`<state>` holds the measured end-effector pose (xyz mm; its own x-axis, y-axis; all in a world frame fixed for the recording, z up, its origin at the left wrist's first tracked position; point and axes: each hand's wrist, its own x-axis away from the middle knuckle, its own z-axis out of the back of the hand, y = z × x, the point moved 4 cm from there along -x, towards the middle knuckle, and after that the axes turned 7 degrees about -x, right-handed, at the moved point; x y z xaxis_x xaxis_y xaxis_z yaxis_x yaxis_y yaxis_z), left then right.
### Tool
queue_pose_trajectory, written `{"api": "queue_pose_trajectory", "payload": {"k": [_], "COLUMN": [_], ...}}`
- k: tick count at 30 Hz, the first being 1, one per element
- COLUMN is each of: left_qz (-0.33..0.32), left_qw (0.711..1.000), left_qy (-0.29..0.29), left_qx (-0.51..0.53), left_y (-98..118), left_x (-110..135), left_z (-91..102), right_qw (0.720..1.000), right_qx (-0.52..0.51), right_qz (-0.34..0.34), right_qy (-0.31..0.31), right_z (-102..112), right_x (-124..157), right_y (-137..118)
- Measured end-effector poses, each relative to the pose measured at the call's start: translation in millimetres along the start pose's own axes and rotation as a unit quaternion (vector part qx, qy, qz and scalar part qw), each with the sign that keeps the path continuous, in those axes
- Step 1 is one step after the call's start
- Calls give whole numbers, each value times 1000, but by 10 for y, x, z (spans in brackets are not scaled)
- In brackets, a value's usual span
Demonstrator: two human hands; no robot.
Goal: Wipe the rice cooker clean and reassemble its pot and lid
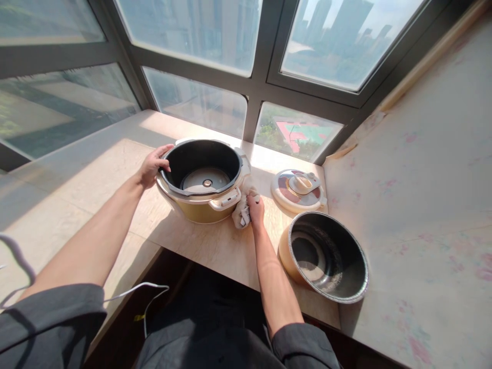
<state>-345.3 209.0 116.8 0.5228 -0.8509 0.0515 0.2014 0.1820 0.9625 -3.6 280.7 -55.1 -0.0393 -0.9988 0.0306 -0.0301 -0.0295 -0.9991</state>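
Dark grey sleeves [54, 323] fill the bottom edge, both forearms reaching out over the marble sill [215, 251]; a thin white cable [134, 291] trails off the sill's near edge at the left; left hand [152, 165] is up on the far-left rim of the cooker body [203, 182], fingers curled over the lip and thumb along the outside, steadying it; the cooker stands open and upright at the middle of the sill, gold-sided with a dark interior and the heating plate showing at the bottom; right hand [257, 209] is closed around a bunched white cloth [242, 207], pressing it against the cooker's right side just beside the cream handle; to the right, well clear of the hand, the round lid [299, 189] lies flat on the sill near the window [246, 56]; closer in, the inner pot [326, 254] rests tilted on its side, its mouth turned up towards the camera, near the right forearm but not touching it.
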Motion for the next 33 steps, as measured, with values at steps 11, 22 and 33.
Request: {"api": "queue_pose_trajectory", "payload": {"k": [11, 22, 33], "left_qz": [49, 54, 53], "left_qw": [998, 996, 933], "left_qy": [-22, 53, 308], "left_qx": [26, -38, 177], "left_y": [9, -50, -235], "left_x": [-217, -64, 1892], "left_z": [98, 199, -532], "right_qw": [998, 993, 994], "right_qx": [-21, -56, -55], "right_qz": [26, 58, 41], "right_qy": [44, -89, -83], "right_z": [48, 136, 194], "right_x": [611, 1402, 1369], "right_y": [79, 67, 62]}}
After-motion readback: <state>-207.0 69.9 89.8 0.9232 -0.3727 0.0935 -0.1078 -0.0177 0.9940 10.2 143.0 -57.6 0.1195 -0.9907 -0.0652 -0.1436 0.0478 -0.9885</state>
